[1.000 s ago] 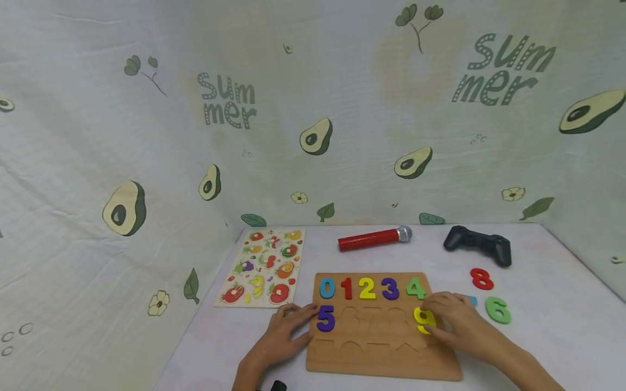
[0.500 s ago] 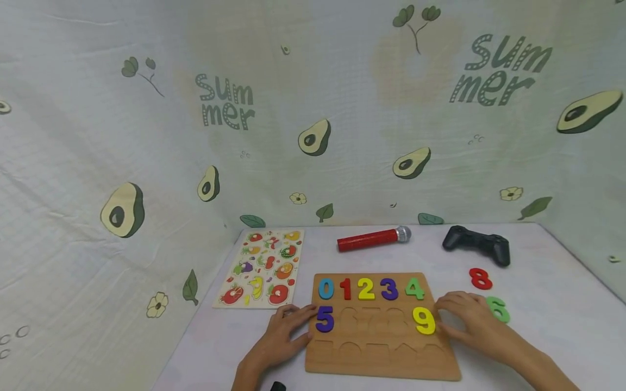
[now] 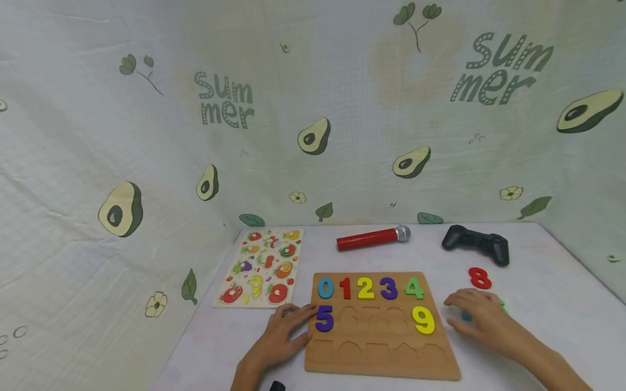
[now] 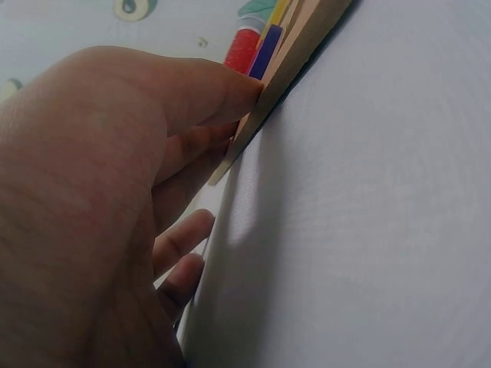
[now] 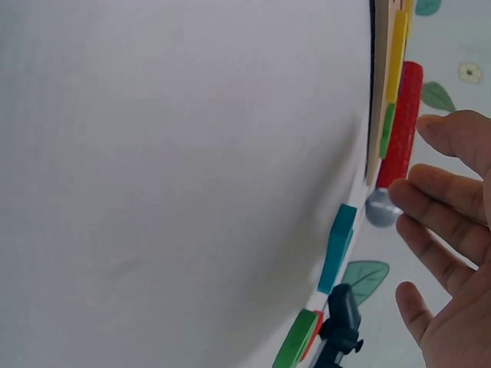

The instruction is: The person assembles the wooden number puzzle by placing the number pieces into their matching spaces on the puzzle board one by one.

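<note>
My left hand [image 3: 281,336] lies at the left edge of the wooden board [image 3: 371,363], a fingertip and the thumb touching that edge beside the purple 5 [image 3: 325,317]; its grip is loose, fingers spread and relaxed, clenched on nothing. My right hand [image 3: 481,315] hovers just off the board's right side with slack, parted fingers, grasping nothing. Near it, to the right of the board, the blue piece [image 5: 337,249] lies on the white table [image 3: 220,347], apart from my fingers; my hand covers most of it from above, so I can't read its number there.

Farther right of the board lie the green 6 [image 5: 295,341], mostly hidden behind my right hand from above, and, beyond it, the red 8 [image 3: 480,278]. On the board, the blue 0 [image 3: 321,289], red 1 [image 3: 346,289], yellow 2 [image 3: 365,290], purple 3 [image 3: 389,288] and green 4 [image 3: 415,291] fill the top row; the purple 5 and yellow 9 [image 3: 426,321] sit at the two ends of the middle row, bare recesses between them.

Behind the board lies the red microphone [image 3: 367,240], with the black game controller [image 3: 476,244] behind and to the right. The fruit puzzle [image 3: 259,269] lies to the board's left, toward the back.
</note>
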The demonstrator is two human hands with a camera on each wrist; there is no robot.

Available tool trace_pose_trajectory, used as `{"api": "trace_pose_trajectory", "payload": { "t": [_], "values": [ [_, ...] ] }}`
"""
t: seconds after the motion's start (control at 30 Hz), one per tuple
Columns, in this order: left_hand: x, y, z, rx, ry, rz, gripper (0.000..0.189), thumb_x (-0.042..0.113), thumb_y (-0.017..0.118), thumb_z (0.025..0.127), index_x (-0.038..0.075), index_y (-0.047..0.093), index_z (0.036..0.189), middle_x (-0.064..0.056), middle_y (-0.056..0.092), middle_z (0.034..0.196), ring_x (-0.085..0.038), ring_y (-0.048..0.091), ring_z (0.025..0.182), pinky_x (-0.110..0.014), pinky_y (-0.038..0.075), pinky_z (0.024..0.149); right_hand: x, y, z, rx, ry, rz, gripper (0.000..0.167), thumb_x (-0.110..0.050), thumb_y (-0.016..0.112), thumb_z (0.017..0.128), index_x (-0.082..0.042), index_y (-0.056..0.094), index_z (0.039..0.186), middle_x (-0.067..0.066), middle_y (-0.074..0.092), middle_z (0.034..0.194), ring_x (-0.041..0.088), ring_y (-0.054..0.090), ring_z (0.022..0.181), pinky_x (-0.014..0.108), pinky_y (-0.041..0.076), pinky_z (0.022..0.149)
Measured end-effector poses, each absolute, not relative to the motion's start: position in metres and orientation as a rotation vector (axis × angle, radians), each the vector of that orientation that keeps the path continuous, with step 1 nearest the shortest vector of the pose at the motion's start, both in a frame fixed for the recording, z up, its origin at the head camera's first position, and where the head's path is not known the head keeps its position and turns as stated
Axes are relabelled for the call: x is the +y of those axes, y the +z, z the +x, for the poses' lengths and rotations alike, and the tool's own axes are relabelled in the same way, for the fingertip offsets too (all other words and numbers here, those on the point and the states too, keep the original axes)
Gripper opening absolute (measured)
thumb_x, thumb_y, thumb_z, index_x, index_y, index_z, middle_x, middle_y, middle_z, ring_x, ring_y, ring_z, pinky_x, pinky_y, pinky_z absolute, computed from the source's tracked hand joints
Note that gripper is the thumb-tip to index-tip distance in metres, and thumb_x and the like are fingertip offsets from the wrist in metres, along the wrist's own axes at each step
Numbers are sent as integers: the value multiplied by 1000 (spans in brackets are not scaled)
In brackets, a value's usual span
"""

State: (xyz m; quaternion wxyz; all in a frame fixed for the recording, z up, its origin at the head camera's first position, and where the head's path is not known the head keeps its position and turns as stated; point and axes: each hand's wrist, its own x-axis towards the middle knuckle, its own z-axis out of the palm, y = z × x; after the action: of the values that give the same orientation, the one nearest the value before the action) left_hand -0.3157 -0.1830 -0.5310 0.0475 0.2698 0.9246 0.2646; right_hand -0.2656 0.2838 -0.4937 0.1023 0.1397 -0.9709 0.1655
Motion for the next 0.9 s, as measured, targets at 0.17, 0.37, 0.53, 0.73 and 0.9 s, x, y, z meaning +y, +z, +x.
{"api": "trace_pose_trajectory", "payload": {
  "t": [0.17, 0.37, 0.53, 0.73, 0.9],
  "values": [
    [-184, -531, -316, 2827, 805, 812, 51, 46, 55, 99, 37, 49, 148, 17, 41, 154, -28, 33, 133, -61, 30, 100, 290, -496, -264, -2865, 485, 401, 36, -27, 85, 78, -15, 71, 109, 4, 67, 112, 37, 54, 113, 59, 30, 90],
    [-182, -533, -318, 2817, 813, 810, 51, 47, 56, 99, 37, 49, 148, 17, 41, 155, -28, 33, 133, -60, 29, 101, 303, -499, -265, -2867, 428, 358, 43, -28, 87, 76, -11, 71, 112, 9, 67, 115, 38, 52, 115, 61, 30, 90],
    [-182, -533, -318, 2813, 820, 794, 51, 46, 57, 99, 38, 48, 148, 18, 40, 155, -27, 32, 133, -61, 28, 102, 310, -500, -266, -2889, 424, 326, 43, -28, 87, 76, -11, 70, 112, 11, 67, 115, 39, 51, 114, 63, 29, 91],
    [-181, -533, -318, 2817, 819, 785, 51, 45, 58, 98, 39, 49, 148, 19, 40, 154, -27, 33, 132, -61, 29, 101, 319, -497, -266, -2882, 425, 333, 38, -25, 85, 77, -11, 70, 110, 11, 67, 115, 40, 51, 114, 65, 28, 90],
    [-181, -532, -318, 2816, 819, 782, 50, 46, 57, 98, 39, 49, 147, 18, 41, 154, -27, 33, 133, -60, 29, 101, 327, -496, -268, -2901, 421, 304, 39, -25, 84, 78, -7, 70, 111, 15, 67, 115, 43, 49, 115, 66, 27, 89]
  ]
}}
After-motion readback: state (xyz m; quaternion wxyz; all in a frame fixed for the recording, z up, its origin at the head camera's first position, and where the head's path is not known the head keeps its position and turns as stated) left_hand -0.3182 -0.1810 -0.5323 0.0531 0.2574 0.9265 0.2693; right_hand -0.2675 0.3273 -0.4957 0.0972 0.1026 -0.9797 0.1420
